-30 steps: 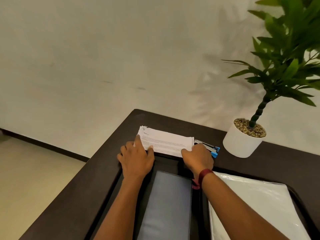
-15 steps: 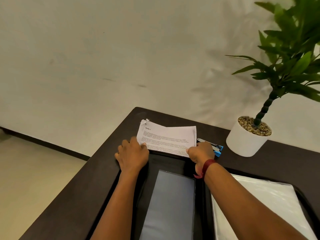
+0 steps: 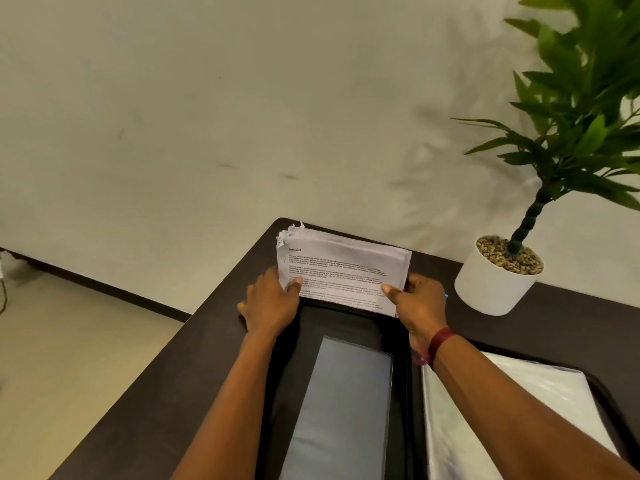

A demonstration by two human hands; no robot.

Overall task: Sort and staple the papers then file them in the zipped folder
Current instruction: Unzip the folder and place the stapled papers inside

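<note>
A stack of printed papers [image 3: 341, 268] with a ragged top-left corner is tilted up off the dark table, its near edge at the far rim of the open black zipped folder [image 3: 284, 375]. My left hand [image 3: 272, 303] pinches the stack's lower left corner, thumb on top. My right hand [image 3: 420, 303] grips the lower right corner and wears a red wristband. A blue stapler [image 3: 446, 296] shows only as a sliver behind my right hand. The folder's left half holds a grey panel [image 3: 341, 410]; its right half holds a clear plastic sleeve [image 3: 512, 420].
A white pot [image 3: 491, 285] with a green plant stands at the table's back right, close to my right hand. The dark table [image 3: 173, 382] ends at its left edge above a beige floor. A pale wall rises behind.
Both hands shifted from lying flat on the papers to gripping the lower corners, and the stack lifted and tilted up toward me. The stapler is now almost hidden behind my right hand.
</note>
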